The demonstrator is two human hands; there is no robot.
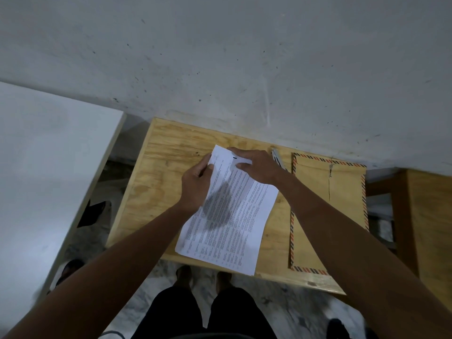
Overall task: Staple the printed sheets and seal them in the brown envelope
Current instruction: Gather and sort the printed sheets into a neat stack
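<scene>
- Left hand (195, 184): fingers curled round the left edge of the printed sheets (230, 216) near the top, gripping them.
- Printed sheets: lying on the bench (156, 172), long axis tilted, top edge pointing away and slightly left, bottom corner overhanging the near edge.
- Right hand (254, 167): fingers straight, pressing flat on the top corner. Step judged: squaring the sheets for stapling.
- Stapler (277, 158): just beyond the right hand; next move calls for picking it up.
- Brown envelope (325, 211): flat, lengthwise, at right.
</scene>
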